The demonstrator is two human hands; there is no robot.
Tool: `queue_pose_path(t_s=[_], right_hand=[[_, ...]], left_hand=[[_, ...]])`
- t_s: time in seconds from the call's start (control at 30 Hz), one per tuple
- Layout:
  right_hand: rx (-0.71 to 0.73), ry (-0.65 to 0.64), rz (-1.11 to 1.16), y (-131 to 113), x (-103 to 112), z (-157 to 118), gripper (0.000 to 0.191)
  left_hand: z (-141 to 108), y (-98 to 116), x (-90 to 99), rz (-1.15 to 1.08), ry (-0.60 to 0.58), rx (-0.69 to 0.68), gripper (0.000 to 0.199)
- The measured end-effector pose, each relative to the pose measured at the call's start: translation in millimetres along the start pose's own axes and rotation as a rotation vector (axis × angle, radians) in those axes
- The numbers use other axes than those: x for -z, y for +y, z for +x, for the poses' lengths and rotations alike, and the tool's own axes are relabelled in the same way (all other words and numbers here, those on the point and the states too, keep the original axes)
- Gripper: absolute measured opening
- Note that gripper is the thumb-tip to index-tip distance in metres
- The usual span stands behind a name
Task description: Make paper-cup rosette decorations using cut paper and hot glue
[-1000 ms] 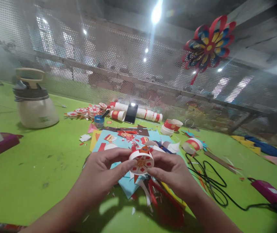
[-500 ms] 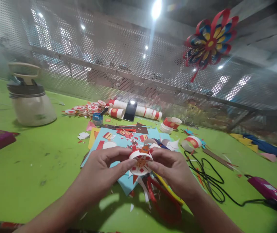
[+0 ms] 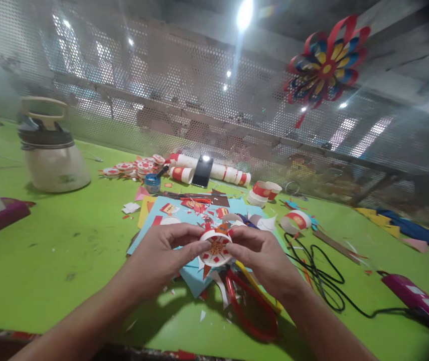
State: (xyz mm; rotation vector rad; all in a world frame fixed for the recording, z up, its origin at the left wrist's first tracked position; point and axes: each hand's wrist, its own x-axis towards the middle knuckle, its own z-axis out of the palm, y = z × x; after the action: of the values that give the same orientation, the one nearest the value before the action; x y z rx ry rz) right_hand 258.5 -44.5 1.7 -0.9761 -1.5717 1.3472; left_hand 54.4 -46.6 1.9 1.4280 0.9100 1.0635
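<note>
Between my two hands is a round white-and-red paper ornament (image 3: pixel 216 250) with an orange pattern in its middle and small pointed tabs around its edge. My left hand (image 3: pixel 171 250) pinches its left side, thumb on the face and fingers behind. My right hand (image 3: pixel 257 253) grips the right side the same way. Underneath, light blue paper sheets (image 3: pixel 191 281) carry cut scraps. Red-handled scissors (image 3: pixel 252 321) lie below the ornament, with a yellow handle-like piece (image 3: pixel 263 291) under my right hand. The fingertips behind the ornament are partly hidden.
Behind the papers are a blue jar (image 3: pixel 152 183), a phone (image 3: pixel 202 171), white-and-red paper tubes (image 3: pixel 222 173) and stacked paper discs (image 3: pixel 144 166). A large pale jug (image 3: pixel 54 165) stands left. At right lie a black cable (image 3: pixel 323 271) and a purple power strip (image 3: pixel 417 298).
The ornament has tilted slightly and shifted a little left in my hands. Both hands keep hold of it. The whole view has shifted slightly.
</note>
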Motion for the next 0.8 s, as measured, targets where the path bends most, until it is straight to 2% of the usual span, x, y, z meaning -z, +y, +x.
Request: queue_pose_path(t_s=[0.2,0.6,0.8], right_hand=[[0.003,0.048,-0.065,-1,0,0,0.015],[-0.034,0.129,0.076,0,2,4,0.024],[-0.003,0.08,0.125,9,5,7,0.018]], left_hand=[[4,-1,-2.1,-0.027,-0.032,0.01,0.022],[8,-6,-0.8,-0.044,0.003,0.039,0.025],[6,-3,-2.4,-0.065,0.026,0.046,0.016]])
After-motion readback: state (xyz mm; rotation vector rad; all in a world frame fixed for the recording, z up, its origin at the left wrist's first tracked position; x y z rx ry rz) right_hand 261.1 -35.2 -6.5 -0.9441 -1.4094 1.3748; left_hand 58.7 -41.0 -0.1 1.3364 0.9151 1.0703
